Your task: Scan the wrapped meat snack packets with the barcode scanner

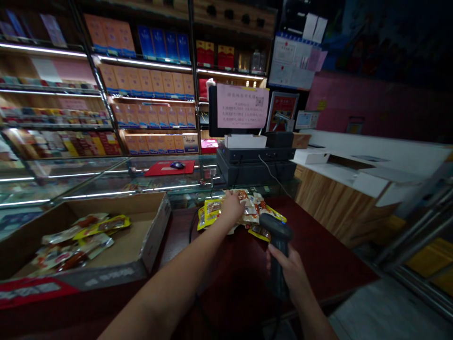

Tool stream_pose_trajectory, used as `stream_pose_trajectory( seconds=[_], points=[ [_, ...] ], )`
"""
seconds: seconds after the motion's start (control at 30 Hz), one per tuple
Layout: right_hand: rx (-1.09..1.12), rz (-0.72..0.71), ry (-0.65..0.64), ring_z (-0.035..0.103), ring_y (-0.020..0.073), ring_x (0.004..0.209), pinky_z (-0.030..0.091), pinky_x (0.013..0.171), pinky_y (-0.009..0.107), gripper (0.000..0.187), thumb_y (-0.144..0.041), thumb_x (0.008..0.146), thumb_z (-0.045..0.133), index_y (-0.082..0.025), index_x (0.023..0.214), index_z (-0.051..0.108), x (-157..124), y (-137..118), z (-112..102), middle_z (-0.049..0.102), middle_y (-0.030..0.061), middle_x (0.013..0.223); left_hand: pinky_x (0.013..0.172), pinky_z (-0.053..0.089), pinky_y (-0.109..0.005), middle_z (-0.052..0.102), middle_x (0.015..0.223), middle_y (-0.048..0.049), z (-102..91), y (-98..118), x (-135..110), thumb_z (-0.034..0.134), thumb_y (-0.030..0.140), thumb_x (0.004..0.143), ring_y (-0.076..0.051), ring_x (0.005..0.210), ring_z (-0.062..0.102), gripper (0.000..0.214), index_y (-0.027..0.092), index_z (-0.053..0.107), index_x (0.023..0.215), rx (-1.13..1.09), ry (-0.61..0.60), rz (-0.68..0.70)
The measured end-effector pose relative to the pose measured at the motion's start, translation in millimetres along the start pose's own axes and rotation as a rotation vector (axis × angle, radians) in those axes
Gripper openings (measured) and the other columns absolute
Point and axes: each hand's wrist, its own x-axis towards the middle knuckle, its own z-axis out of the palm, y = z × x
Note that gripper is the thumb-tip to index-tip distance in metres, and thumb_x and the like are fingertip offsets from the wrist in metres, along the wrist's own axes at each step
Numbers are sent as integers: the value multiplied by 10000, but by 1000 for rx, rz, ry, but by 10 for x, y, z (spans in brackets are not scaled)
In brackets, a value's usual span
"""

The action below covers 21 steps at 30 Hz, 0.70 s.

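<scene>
My right hand grips the handle of a dark barcode scanner, its head aimed toward a pile of small snack packets on the dark red counter. My left hand reaches forward and rests on the left side of that pile, fingers on a yellow packet. Whether the fingers have closed on it is not visible.
An open cardboard box with several more snack packets stands at the left. Behind the pile sit a black register base and a monitor with a pink notice. A glass display case and stocked shelves fill the back left; a wooden counter stands right.
</scene>
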Motion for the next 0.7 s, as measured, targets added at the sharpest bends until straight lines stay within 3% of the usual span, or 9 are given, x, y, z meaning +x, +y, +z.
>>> stream_pose_trajectory(
  seconds=[0.17, 0.4, 0.5, 0.6, 0.7],
  points=[
    [30, 57, -90, 510, 125, 378, 418, 366, 235, 433, -470, 573, 731, -175, 842, 562, -6, 185, 255, 556, -50, 497, 869, 414, -329, 481, 1038, -104, -539, -382, -303, 580, 326, 760, -218, 922, 553, 293, 165, 616, 1003, 46, 113, 31],
    [64, 106, -330, 504, 112, 383, 417, 363, 220, 465, -448, 609, 724, -164, 930, 546, -141, 479, 907, 565, -55, 518, 803, 456, -309, 550, 937, -73, -1610, -1216, -616, 609, 288, 737, -182, 862, 562, 208, 167, 635, 904, 195, 319, -12],
    [49, 122, -406, 502, 111, 380, 412, 357, 220, 472, -451, 620, 715, -160, 950, 542, -201, 547, 1129, 563, -55, 523, 803, 444, -296, 609, 929, -87, -2125, -1652, -598, 615, 320, 734, -200, 874, 583, 219, 152, 646, 871, 350, 269, -117],
    [34, 125, -442, 505, 112, 381, 411, 356, 218, 464, -445, 635, 707, -163, 961, 534, -236, 595, 1276, 566, -55, 524, 810, 418, -271, 652, 950, -85, -2686, -2123, -546, 648, 352, 719, -210, 913, 586, 306, 121, 619, 917, 539, 77, -377],
    [23, 113, -444, 502, 110, 374, 410, 352, 215, 445, -436, 644, 699, -165, 955, 532, -270, 617, 1363, 564, -58, 517, 788, 429, -352, 650, 927, -191, -3201, -2573, -574, 722, 386, 634, -304, 925, 583, 480, 27, 583, 921, 586, 80, -535]
  ],
)
